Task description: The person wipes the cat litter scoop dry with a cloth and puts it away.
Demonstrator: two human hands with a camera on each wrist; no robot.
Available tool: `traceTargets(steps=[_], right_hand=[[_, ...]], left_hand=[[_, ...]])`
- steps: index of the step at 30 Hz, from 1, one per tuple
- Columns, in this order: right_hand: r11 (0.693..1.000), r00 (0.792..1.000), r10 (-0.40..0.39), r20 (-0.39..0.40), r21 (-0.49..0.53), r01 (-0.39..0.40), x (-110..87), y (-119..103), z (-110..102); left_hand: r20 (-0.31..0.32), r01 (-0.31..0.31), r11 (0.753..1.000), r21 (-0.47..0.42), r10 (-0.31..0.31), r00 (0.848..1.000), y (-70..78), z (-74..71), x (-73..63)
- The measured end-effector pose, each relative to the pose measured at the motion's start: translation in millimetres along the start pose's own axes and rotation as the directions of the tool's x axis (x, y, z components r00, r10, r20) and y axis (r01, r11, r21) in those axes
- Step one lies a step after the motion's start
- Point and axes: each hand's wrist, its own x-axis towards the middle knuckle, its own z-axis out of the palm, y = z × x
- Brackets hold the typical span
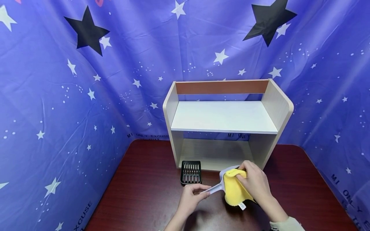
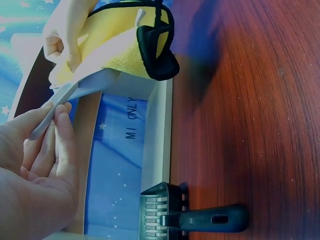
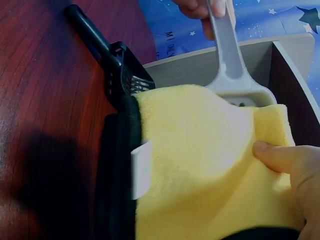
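Note:
My left hand [image 1: 189, 198] pinches the handle of a pale grey scoop [image 1: 216, 188] between thumb and fingers, holding it above the table. A yellow cloth [image 1: 234, 191] with black edging and a white tag drapes over the scoop's head. My right hand [image 1: 256, 183] grips the cloth against the scoop's far end; in the right wrist view its thumb [image 3: 275, 156] presses on the yellow side. Most of the scoop's head is hidden under the cloth. Left of the scoop, a black slotted litter scoop [image 1: 191, 173] rests on the table, its handle pointing towards me in the left wrist view.
Behind the hands stands a pale wooden two-level shelf [image 1: 224, 115] on the dark red-brown table [image 1: 138, 189]. A blue curtain with stars [image 1: 144, 64] hangs around the back and sides.

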Motion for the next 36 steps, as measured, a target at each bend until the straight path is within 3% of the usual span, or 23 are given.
traceTargets(steps=[5,10,12,15,17,21,26,30,36], right_hand=[[0.984,0.984,0.173,0.044,-0.057,-0.170,1.7,3.2,-5.6],[0.959,0.948,0.274,0.160,-0.113,-0.258,2.0,8.9,-9.9],[0.959,0.935,0.282,0.216,-0.095,-0.267,1.8,10.3,-11.1],[0.961,0.923,0.258,0.284,0.019,-0.274,1.6,11.9,-11.9],[0.956,0.929,0.218,0.298,0.124,-0.265,1.2,12.9,-12.5],[0.935,0.965,0.091,0.245,0.313,-0.168,0.1,16.0,-14.1],[0.913,0.990,-0.041,0.137,0.408,-0.019,1.3,17.6,-13.1],[0.922,0.996,0.013,0.083,0.384,-0.044,2.2,11.9,-10.8],[0.962,0.993,0.118,-0.011,0.248,-0.112,1.7,-0.1,-5.9]], left_hand=[[-0.009,-0.017,1.000,0.004,0.017,1.000,1.8,-3.5,-1.6],[-0.018,-0.021,1.000,-0.006,0.020,1.000,2.4,-7.2,-1.9],[-0.016,-0.023,1.000,-0.011,0.023,1.000,2.4,-8.6,-1.5],[-0.009,-0.024,0.999,-0.028,0.024,1.000,2.2,-10.5,-0.9],[-0.012,-0.018,0.999,-0.040,0.017,1.000,2.2,-12.1,-0.7],[-0.029,-0.008,0.998,-0.059,0.007,1.000,3.6,-16.1,0.1],[-0.037,0.002,0.997,-0.075,-0.005,0.999,7.3,-19.8,1.1],[-0.026,-0.009,0.999,-0.051,0.008,1.000,9.9,-18.2,0.6],[-0.028,-0.031,0.999,-0.005,0.031,0.999,10.8,-13.6,-0.6]])
